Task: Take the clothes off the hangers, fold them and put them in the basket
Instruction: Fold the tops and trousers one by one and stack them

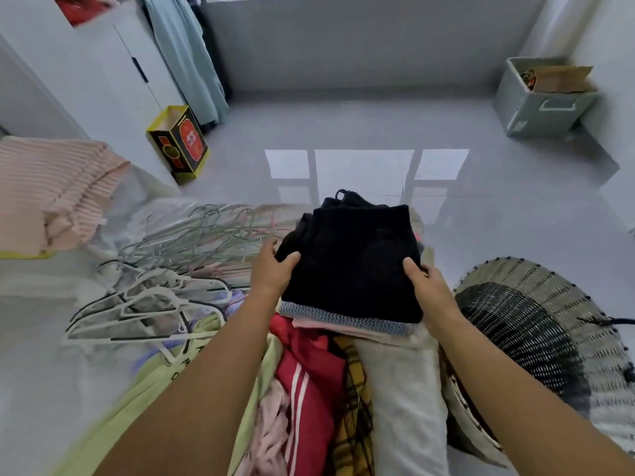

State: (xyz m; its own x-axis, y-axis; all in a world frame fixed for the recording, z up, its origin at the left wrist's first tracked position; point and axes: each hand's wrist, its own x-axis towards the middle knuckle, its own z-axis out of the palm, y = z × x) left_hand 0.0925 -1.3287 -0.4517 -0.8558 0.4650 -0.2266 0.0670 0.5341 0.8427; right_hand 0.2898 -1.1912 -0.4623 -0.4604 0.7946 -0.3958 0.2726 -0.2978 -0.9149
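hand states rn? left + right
Left hand: grips the black garment at its left edge, thumb on top.
Right hand: grips the same garment at its right edge, thumb on top.

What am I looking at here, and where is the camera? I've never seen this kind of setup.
There is no machine: these are a person's two bare arms, filmed by one wide-angle camera worn on the head, looking forward and down. The left hand and right hand grip a folded black garment on top of a small stack. Left of it lies a heap of hangers. The woven basket sits at the right. Unfolded clothes, among them a red striped garment, lie nearer the camera.
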